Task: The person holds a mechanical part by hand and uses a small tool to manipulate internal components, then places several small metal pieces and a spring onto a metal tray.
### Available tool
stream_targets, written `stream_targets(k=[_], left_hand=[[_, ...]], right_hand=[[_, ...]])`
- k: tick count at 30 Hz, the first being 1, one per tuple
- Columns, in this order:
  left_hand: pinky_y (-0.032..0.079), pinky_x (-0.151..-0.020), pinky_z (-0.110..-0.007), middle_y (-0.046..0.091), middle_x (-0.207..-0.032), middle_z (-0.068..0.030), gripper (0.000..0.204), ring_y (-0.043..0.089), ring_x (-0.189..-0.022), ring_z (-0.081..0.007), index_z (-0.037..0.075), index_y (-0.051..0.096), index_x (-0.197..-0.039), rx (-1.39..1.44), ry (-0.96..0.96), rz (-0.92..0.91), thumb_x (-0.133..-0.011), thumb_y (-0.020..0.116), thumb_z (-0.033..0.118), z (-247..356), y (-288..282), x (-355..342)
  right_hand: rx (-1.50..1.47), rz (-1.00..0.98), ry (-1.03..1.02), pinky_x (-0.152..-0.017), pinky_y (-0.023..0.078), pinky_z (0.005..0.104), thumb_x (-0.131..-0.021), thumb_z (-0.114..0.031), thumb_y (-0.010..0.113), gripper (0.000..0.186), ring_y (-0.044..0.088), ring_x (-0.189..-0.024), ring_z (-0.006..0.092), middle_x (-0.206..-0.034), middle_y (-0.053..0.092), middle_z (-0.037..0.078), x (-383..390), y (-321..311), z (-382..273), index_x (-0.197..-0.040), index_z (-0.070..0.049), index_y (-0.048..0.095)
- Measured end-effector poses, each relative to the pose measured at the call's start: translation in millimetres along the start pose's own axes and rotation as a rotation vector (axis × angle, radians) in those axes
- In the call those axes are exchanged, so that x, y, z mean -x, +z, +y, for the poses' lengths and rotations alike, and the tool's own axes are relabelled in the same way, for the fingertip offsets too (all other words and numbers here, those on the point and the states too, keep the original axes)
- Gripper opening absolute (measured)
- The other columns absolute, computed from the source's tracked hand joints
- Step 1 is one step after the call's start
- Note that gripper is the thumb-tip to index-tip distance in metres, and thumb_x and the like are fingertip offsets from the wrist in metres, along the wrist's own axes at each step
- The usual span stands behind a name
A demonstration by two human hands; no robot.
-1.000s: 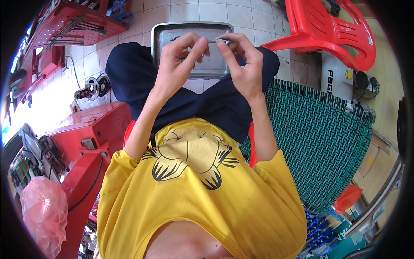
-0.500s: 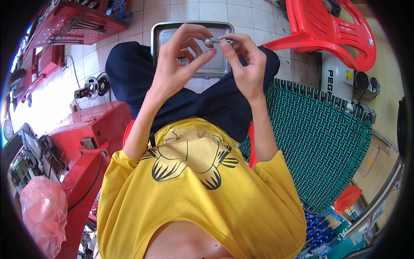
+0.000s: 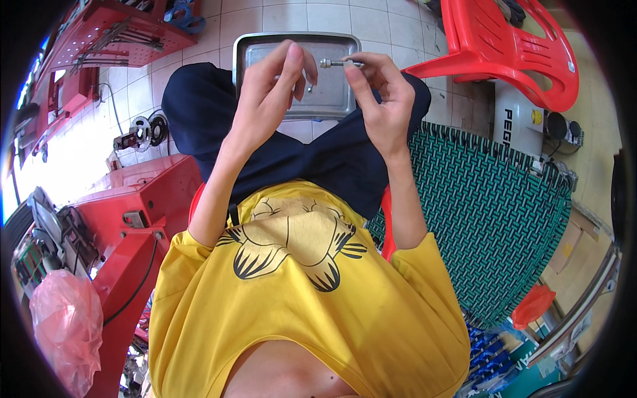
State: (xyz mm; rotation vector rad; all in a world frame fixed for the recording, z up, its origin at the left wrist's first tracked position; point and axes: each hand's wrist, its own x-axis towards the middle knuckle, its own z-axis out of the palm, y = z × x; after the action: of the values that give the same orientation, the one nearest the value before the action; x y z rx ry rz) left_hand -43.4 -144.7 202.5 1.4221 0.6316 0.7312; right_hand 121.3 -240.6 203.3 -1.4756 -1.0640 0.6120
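Observation:
My right hand pinches a metal bolt between thumb and fingers above the tray. The bolt lies level, its free end pointing left, with a nut-like thicker piece at that tip. To the left, my left hand is apart from the bolt, its fingers curled downward and its thumb raised along them. By its fingertips shows a small shiny piece, too small to name. Beneath both hands is a rectangular metal tray on the floor, partly hidden by my hands and knees.
A red plastic chair stands at the far right. Nearer on the right is a green woven seat. Red metal equipment and a pink plastic bag are at the left. A sprocket-like part lies on the tiled floor.
My left hand has come off the bolt's left end, and its fingers have curled down. My right hand keeps the bolt in nearly the same place.

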Motion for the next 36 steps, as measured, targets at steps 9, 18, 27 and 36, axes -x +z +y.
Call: stream_targets(k=[9, 18, 27, 36], left_hand=[[0.047, -0.061, -0.021, 0.068, -0.095, -0.0024, 0.019, 0.062, -0.076, -0.0062, 0.004, 0.062, -0.118, -0.152, 0.178, 0.078, -0.103, 0.064, 0.015, 10.4, 11.5, 3.0], [0.049, -0.058, -0.023, 0.071, -0.105, -0.0057, 0.025, 0.065, -0.073, -0.0098, 0.002, 0.065, -0.109, -0.141, 0.146, 0.073, -0.1, 0.069, 0.025, -2.5, 5.5, 3.3], [0.049, -0.057, -0.022, 0.064, -0.098, -0.0048, 0.019, 0.062, -0.074, -0.0089, 0.001, 0.064, -0.108, -0.098, 0.02, -0.051, -0.097, 0.071, 0.014, -9.0, -1.6, -0.1], [0.045, -0.055, -0.023, 0.067, -0.09, -0.0041, 0.024, 0.059, -0.068, -0.0087, 0.001, 0.063, -0.105, -0.122, -0.034, 0.038, -0.104, 0.063, 0.024, -4.6, 3.8, 3.2]], right_hand=[[0.048, 0.001, -0.066, -0.054, 0.039, 0.022, -0.092, -0.015, 0.076, 0.014, 0.053, -0.06, 0.0044, -0.069, 0.065, -0.002, -0.4, 0.8, 5.4, -0.103, -0.006, 0.074], [0.055, 0.002, -0.076, -0.054, 0.039, 0.022, -0.092, -0.015, 0.076, 0.014, 0.052, -0.059, 0.0045, -0.067, 0.063, -0.001, -0.5, 4.7, 7.0, -0.103, -0.006, 0.074], [0.034, -0.008, -0.073, -0.054, 0.04, 0.0227, -0.093, -0.016, 0.076, 0.014, 0.054, -0.06, 0.0053, -0.067, 0.063, -0.001, 1.3, 8.1, 5.1, -0.103, -0.006, 0.073], [0.053, 0.011, -0.049, -0.054, 0.041, 0.0232, -0.093, -0.017, 0.076, 0.014, 0.056, -0.06, 0.0061, -0.068, 0.066, 0.0, 2.5, 7.8, 5.1, -0.102, -0.006, 0.072]])
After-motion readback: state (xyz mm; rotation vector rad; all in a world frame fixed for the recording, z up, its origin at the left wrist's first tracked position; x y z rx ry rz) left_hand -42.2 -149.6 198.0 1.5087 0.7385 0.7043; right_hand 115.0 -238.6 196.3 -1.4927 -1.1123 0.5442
